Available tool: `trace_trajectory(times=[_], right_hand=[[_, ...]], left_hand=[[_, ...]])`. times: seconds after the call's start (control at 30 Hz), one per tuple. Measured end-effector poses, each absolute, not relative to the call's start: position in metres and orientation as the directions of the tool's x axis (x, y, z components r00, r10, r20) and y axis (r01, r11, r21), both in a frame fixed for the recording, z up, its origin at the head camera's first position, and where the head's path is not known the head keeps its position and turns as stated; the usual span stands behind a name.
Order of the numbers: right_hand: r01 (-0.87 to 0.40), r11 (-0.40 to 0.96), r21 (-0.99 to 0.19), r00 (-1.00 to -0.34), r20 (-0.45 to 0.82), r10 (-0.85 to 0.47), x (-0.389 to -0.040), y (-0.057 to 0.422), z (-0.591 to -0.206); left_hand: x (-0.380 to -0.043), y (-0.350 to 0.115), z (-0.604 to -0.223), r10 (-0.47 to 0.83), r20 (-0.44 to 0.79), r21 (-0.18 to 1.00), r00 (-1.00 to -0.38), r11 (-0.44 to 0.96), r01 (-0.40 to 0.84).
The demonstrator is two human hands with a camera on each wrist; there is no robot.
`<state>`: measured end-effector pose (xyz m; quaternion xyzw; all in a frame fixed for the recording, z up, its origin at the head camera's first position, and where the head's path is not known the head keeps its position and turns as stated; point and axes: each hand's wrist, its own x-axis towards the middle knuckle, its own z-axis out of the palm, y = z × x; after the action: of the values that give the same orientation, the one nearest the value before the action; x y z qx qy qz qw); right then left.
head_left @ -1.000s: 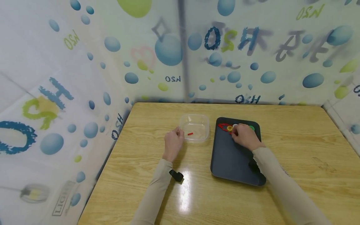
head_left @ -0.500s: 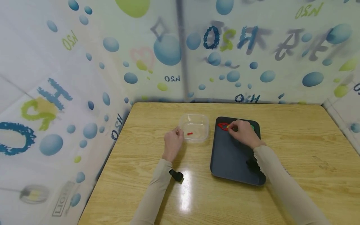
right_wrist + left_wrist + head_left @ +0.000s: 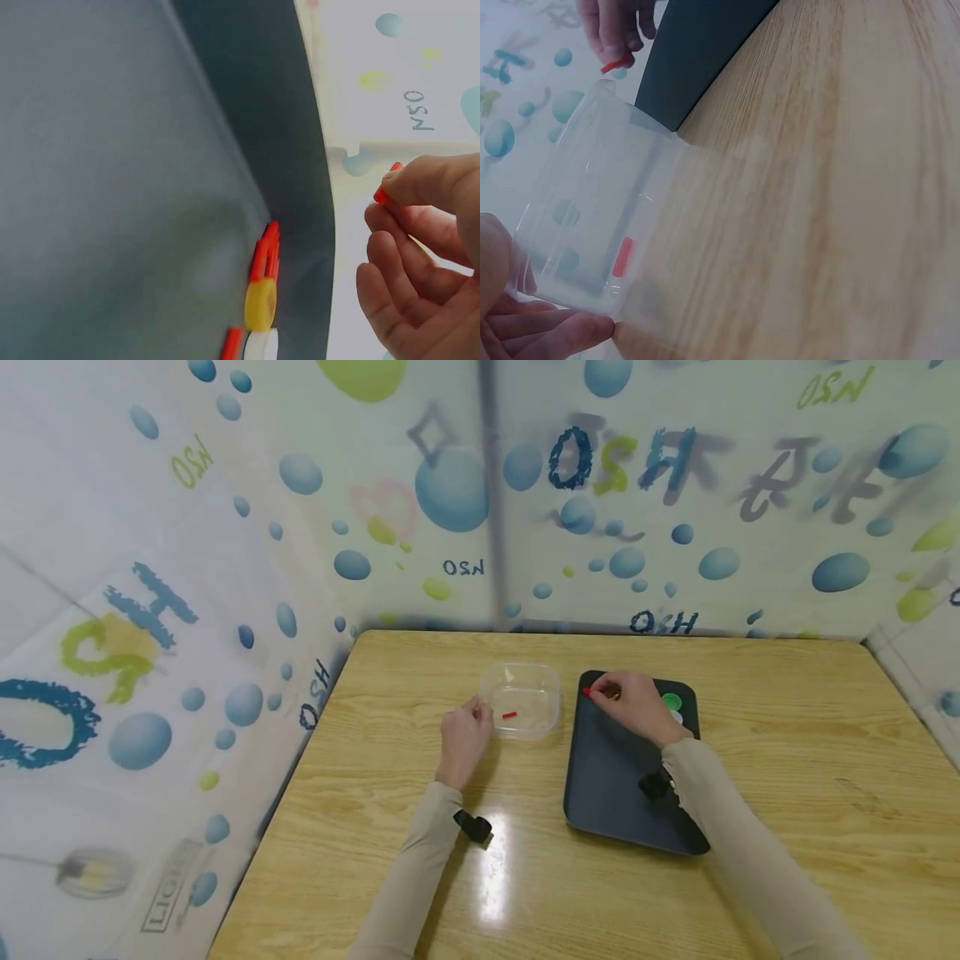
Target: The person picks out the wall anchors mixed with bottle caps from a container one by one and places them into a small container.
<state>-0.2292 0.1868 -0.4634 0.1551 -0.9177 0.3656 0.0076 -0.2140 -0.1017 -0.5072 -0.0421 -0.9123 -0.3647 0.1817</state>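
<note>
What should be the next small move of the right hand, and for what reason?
Probably it should carry the pinched red piece leftward to the clear container and release it inside. The right hand holds this piece between thumb and finger, the left hand holds the container's side, and another red piece lies in it.

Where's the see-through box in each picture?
Head: the clear plastic box is near the middle, left of the dark tray.
Left wrist: on the left, with a red piece inside and the left hand at its lower end.
Right wrist: not in it.
Shared landmark: the dark tray, in all three views.
</note>
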Motion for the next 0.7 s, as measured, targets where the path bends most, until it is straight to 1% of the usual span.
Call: trace_trajectory(times=[0.33,0.7], right_hand=[[-0.308,0.663,-0.683,-0.946,0.141,-0.293,-0.234,0.167,-0.458],[-0.359,0.658,-0.662,-0.928,0.176,-0.330,-0.239,0.141,-0.460]], left_hand=[[-0.216,-0.103,-0.509,-0.070,0.338,0.664,-0.939,0.725,0.185],[-0.215,-0.102,-0.508,-0.061,0.374,0.641,-0.925,0.738,0.210]])
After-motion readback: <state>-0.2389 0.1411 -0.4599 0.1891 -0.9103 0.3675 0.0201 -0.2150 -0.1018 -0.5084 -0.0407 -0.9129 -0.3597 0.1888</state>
